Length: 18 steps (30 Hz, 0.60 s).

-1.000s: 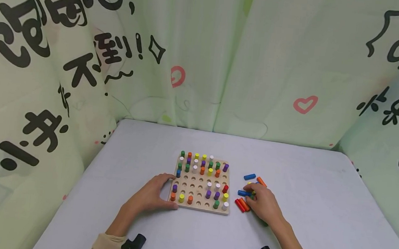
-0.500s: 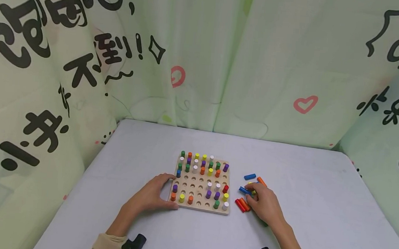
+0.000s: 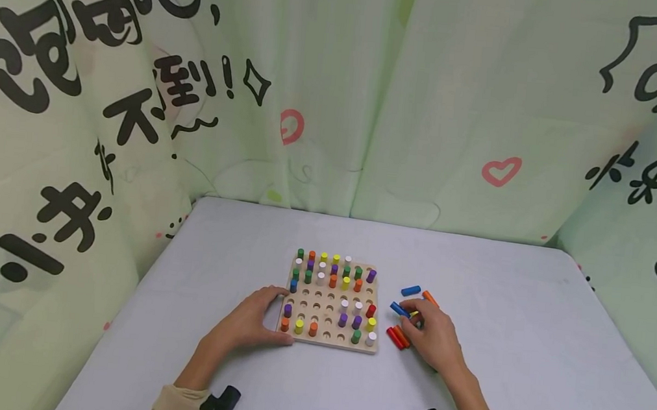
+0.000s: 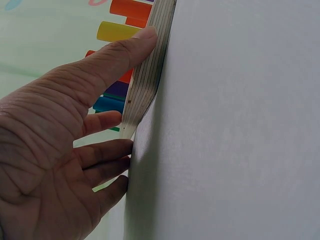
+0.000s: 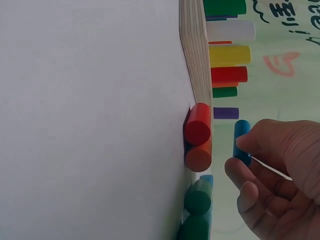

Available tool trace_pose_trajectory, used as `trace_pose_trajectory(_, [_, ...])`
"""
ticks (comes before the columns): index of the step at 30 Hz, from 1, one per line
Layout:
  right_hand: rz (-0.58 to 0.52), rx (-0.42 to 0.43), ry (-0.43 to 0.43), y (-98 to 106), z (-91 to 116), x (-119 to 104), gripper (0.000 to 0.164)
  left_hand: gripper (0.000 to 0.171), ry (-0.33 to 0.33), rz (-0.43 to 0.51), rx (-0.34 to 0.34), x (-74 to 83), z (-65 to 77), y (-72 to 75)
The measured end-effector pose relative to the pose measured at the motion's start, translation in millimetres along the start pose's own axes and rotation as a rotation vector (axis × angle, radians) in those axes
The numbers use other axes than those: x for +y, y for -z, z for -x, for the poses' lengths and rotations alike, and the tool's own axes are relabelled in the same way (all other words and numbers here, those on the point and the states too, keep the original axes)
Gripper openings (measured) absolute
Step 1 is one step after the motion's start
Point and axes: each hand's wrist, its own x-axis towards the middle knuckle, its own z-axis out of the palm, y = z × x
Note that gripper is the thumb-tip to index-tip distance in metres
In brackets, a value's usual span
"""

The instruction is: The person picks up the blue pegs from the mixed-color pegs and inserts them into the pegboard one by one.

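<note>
In the head view a wooden pegboard (image 3: 313, 308) lies on the table, with coloured pegs standing in many of its holes. My left hand (image 3: 251, 319) rests at its near left corner, thumb on the front edge and index finger at the left side. The left wrist view shows that thumb (image 4: 117, 57) straight along the board's edge, the other fingers relaxed. Right of the board, my right hand (image 3: 437, 335) pinches a blue peg (image 5: 242, 142) between thumb and fingers, raised above the loose pegs. Red (image 5: 198, 125) and orange (image 5: 199, 156) pegs lie below it in the right wrist view.
Another blue peg (image 3: 411, 291) and an orange peg (image 3: 430, 298) lie beyond my right hand. Green pegs (image 5: 198, 197) lie near it in the right wrist view. A printed curtain (image 3: 337, 101) surrounds the white table (image 3: 529, 327) at the back and sides.
The blue peg in my right hand has shifted slightly up and left and now tilts. My left hand and the pegboard stay in place.
</note>
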Motion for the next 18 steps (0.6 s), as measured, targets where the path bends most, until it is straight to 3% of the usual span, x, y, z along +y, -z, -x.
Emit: trace_pose_trajectory(18, [-0.059, 0.035, 0.062, -6.1, -12.4, -30.4, 0.027, 0.095, 0.002, -0.003, -0.001, 0.0, 0.3, 0.5])
